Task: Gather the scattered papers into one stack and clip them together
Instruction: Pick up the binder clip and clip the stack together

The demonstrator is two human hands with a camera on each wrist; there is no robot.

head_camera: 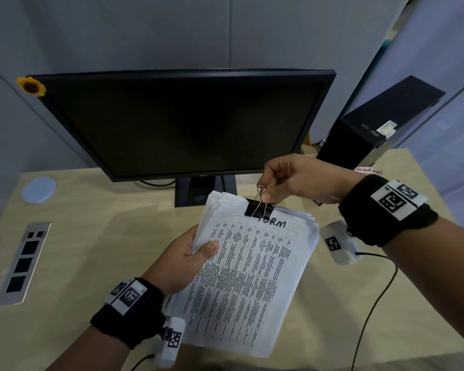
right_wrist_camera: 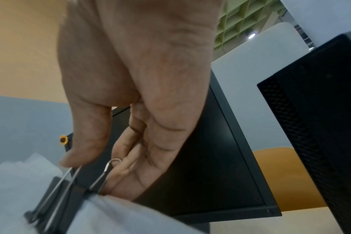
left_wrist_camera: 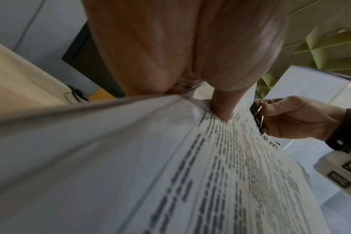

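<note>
A stack of printed papers [head_camera: 248,279] is held above the desk, its top sheet a table headed in handwriting. My left hand [head_camera: 190,253] grips the stack's left edge, thumb on top; the left wrist view shows that thumb [left_wrist_camera: 222,109] pressed on the papers [left_wrist_camera: 170,166]. A black binder clip [head_camera: 259,208] sits on the stack's top edge. My right hand [head_camera: 268,191] pinches its wire handles from above. In the right wrist view the clip [right_wrist_camera: 56,204] bites the papers [right_wrist_camera: 14,182], with thumb and fingers [right_wrist_camera: 128,159] on the raised handles.
A dark monitor [head_camera: 177,124] stands right behind the papers on the wooden desk [head_camera: 97,236]. A black computer case [head_camera: 370,132] is at the back right. A round white coaster [head_camera: 38,189] and a metal socket panel [head_camera: 24,263] lie at left. A black cable [head_camera: 378,298] runs at right.
</note>
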